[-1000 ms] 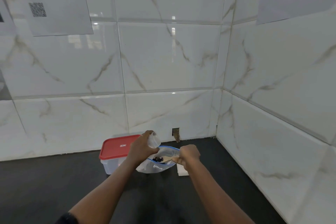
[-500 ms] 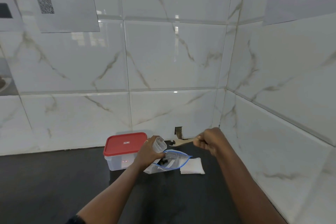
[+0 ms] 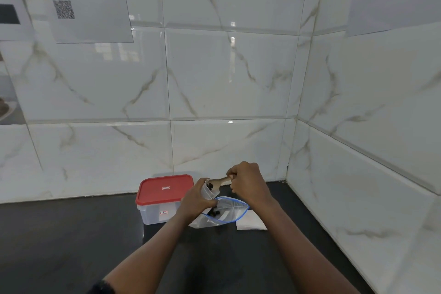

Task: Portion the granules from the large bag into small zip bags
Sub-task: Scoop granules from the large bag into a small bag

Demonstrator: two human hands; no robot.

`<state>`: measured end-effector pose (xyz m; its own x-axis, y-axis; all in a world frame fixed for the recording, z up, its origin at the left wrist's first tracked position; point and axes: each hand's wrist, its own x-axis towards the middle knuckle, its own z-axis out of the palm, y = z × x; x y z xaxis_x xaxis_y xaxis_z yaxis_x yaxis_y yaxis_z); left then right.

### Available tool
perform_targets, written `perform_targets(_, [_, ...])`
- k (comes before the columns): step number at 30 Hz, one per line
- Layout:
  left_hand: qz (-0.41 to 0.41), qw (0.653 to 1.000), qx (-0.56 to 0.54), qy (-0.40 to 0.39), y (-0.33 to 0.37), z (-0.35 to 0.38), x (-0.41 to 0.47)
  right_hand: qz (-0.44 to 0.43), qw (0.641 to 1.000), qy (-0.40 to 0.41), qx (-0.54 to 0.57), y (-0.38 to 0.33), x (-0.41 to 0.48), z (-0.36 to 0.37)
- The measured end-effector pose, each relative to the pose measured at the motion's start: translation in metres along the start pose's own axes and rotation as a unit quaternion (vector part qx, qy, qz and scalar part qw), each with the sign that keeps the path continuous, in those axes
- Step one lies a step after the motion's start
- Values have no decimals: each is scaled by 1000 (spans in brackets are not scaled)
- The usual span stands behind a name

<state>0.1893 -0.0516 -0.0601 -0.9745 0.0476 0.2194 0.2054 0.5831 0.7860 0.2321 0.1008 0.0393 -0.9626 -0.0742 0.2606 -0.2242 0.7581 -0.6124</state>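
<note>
granules (image 3: 210,185) on spoon (image 3: 221,180) at small bag (image 3: 208,194)

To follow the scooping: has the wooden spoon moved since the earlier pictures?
Yes. The wooden spoon moved left, toward the red-lidded container, to the small bag.

1. A kitchen-like counter corner — glossy marble-look tiles (image 3: 226,74) cover the walls at 12 and 3 o'clock.
2. A dark countertop (image 3: 71,246) runs below them.
3. A red-lidded plastic food container (image 3: 164,190) sits at 11 o'clock.
4. Printed sheets (image 3: 100,28) — one bearing a QR code (image 3: 63,9) — hang at 10 and 2 o'clock.
</note>
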Motion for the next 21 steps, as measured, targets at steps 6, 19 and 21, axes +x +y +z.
perform_targets(6, [-15,1000,5,1,2,-2,3,-23,999,20,-19,2,5,-8])
perform_targets(19, [-9,999,33,22,5,-5,8,102,990,-44,-91,27,11,-4])
perform_targets(21, [5,999,49,22,6,-4,5,97,989,-70,-91,33,8,22])
